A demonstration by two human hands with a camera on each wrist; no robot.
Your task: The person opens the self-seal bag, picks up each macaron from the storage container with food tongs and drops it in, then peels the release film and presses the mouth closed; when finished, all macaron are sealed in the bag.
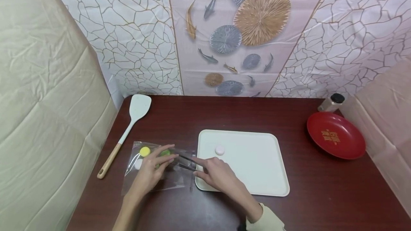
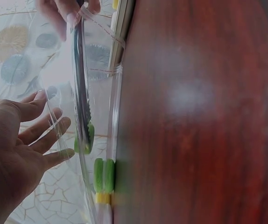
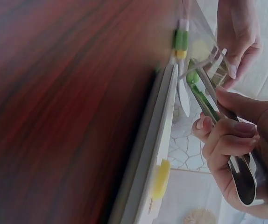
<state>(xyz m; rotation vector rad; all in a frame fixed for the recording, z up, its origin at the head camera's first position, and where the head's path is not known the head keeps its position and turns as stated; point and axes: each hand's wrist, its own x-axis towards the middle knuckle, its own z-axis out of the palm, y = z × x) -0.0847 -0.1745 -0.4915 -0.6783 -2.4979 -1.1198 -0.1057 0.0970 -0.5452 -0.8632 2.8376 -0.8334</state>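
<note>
My right hand (image 1: 219, 174) grips metal tongs (image 3: 246, 179), whose tips reach into a clear plastic bag (image 1: 174, 181). In the left wrist view, the toothed tips are at a green macaron-like disc (image 2: 91, 137) inside the bag. My left hand (image 1: 149, 168) pinches the bag's upper film between thumb and fingers near its mouth, lifting it off the lower layer. Also in the bag lie a yellow disc (image 1: 145, 151), a white disc (image 1: 138, 164) partly behind the left hand, and more green pieces (image 2: 104, 175).
A cream tray (image 1: 257, 174) stands right of the bag, a pale disc (image 1: 219, 149) on it. At left lies a white spatula (image 1: 132, 124) with a wooden handle. A red plate (image 1: 350, 136) and a black-capped jar (image 1: 330, 103) are at the far right, by the padded side wall.
</note>
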